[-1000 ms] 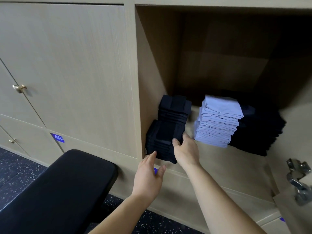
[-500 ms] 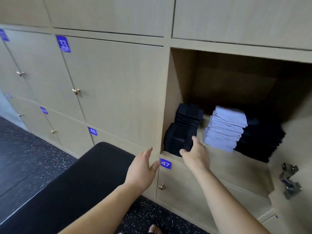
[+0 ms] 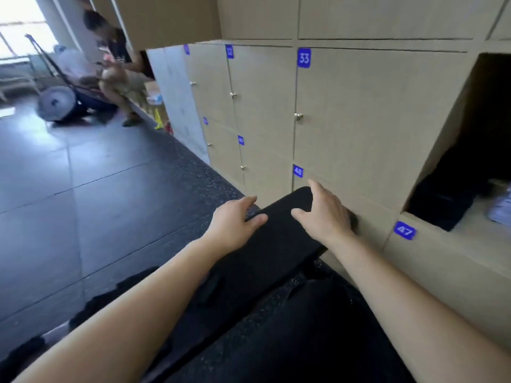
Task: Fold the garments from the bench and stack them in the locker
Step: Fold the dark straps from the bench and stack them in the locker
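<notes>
**Me:** Both hands have come away from the locker (image 3: 448, 120) and I've turned left. My left hand (image 3: 235, 221) and right hand (image 3: 327, 214) now hover over the far end of the black padded table (image 3: 265, 252), fingers spread, thumbs out, gripping nothing.

**Friend:** So where has everything got to?

**Me:** What's folded sits in the locker, off to my right. There's a dark stack of garments (image 3: 442, 201) at its left wall and a pale stack (image 3: 502, 208) just beside it, cut by the frame edge. On the table I can't make out any loose piece. Dark cloth on that black pad would be hard to tell.

**Friend:** And when you find one?

**Me:** I'd expect it to be light, soft and limp, with nothing to break. I'd pinch it at two corners of one edge, one per hand, so it hangs flat for folding. Once it's folded, I'd judge it best carried from beneath on flat palms, since stacked folds slide easily.
</notes>
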Available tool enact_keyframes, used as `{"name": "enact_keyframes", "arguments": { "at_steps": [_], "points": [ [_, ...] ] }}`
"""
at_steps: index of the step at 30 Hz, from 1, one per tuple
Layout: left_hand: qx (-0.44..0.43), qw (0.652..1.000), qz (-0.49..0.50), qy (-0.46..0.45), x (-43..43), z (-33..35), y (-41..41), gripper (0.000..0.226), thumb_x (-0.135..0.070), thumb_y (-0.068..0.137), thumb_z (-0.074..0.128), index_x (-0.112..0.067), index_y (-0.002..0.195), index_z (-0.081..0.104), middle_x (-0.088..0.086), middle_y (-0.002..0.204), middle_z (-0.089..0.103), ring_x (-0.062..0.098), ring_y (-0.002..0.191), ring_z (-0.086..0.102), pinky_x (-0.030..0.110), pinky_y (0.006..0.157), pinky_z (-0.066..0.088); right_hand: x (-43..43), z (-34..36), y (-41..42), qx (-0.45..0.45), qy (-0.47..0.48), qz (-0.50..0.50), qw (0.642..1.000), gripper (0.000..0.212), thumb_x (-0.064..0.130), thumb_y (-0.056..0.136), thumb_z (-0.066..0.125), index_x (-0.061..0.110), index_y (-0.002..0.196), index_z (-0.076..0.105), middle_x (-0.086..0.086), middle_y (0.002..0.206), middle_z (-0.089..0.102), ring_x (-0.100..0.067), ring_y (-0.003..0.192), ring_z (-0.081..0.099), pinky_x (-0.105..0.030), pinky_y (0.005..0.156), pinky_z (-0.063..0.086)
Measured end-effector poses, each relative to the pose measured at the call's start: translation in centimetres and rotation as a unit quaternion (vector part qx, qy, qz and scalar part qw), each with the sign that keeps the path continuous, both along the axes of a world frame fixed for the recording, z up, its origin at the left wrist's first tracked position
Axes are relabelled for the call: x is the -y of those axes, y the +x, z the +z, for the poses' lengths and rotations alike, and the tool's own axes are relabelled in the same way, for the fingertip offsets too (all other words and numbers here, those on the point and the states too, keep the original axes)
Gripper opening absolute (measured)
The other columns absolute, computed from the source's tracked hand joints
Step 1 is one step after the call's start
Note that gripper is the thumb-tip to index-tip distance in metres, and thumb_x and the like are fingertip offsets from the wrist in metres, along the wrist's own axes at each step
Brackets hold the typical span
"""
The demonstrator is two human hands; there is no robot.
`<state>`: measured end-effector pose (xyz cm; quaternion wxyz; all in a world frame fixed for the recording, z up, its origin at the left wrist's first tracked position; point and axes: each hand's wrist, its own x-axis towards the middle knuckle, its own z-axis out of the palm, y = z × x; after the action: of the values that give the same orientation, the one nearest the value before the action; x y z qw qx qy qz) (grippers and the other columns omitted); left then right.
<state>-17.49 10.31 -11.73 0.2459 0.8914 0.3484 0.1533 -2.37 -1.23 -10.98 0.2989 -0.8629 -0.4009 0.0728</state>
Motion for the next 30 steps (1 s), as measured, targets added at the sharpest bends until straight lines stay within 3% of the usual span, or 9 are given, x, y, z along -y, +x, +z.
{"name": "enact_keyframes", "arguments": {
  "at_steps": [6,12,20,25,28,30],
  "points": [
    [0.025,0.985,0.165,-0.038,-2.9,-2.4,-17.6,0.053,-0.029,0.091,0.067,-0.011,0.139,0.052,0.005,0.136,0.059,0.017,0.128,0.053,0.033,0.111,0.038,-4.7,-3.1,-10.0,-0.025,-0.035,0.148,0.988,0.071,0.034,0.090,0.061,0.020,0.151,0.026,-0.005,0.149,0.041,-0.029,0.134,0.040,-0.041,0.105,0.038],
    [0.025,0.949,0.309,-0.062,-2.9,-6.0,-30.1,0.049,-0.019,0.090,0.069,-0.003,0.134,0.055,0.009,0.131,0.062,0.020,0.124,0.056,0.026,0.106,0.037,-7.6,-6.4,-16.0,-0.050,-0.077,0.216,0.972,0.070,0.032,0.090,0.061,0.019,0.150,0.027,-0.007,0.145,0.046,-0.029,0.131,0.043,-0.042,0.103,0.041],
    [-0.019,0.930,0.349,-0.112,-2.7,-12.8,-32.8,0.047,-0.022,0.089,0.070,-0.006,0.132,0.059,0.007,0.130,0.064,0.018,0.122,0.059,0.026,0.103,0.040,-9.2,-11.3,-19.3,-0.067,-0.173,0.243,0.952,0.067,0.034,0.091,0.058,0.021,0.150,0.028,-0.004,0.144,0.047,-0.026,0.130,0.044,-0.038,0.103,0.039],
    [-0.030,0.904,0.413,-0.109,-4.4,-15.8,-32.7,0.059,-0.033,0.087,0.072,-0.003,0.135,0.054,0.013,0.135,0.059,0.027,0.129,0.052,0.032,0.106,0.037,-11.0,-13.6,-21.5,-0.059,-0.213,0.272,0.936,0.065,0.034,0.093,0.056,0.022,0.150,0.027,-0.002,0.145,0.046,-0.023,0.133,0.041,-0.035,0.104,0.035],
    [-0.040,0.889,0.440,-0.120,-6.5,-17.4,-32.7,0.051,-0.052,0.081,0.069,-0.011,0.109,0.061,0.009,0.112,0.067,0.031,0.111,0.060,0.038,0.092,0.048,-12.6,-14.4,-22.5,-0.047,-0.228,0.285,0.930,0.064,0.034,0.093,0.055,0.021,0.150,0.027,-0.002,0.142,0.047,-0.022,0.132,0.041,-0.033,0.104,0.035],
    [-0.062,0.874,0.460,-0.144,-7.6,-18.0,-32.4,0.056,-0.064,0.077,0.065,-0.012,0.092,0.052,0.005,0.097,0.065,0.031,0.101,0.061,0.039,0.081,0.049,-13.9,-14.7,-23.2,-0.041,-0.232,0.293,0.927,0.063,0.034,0.094,0.055,0.021,0.149,0.027,-0.002,0.140,0.048,-0.022,0.131,0.042,-0.033,0.104,0.035]
  ]
}}
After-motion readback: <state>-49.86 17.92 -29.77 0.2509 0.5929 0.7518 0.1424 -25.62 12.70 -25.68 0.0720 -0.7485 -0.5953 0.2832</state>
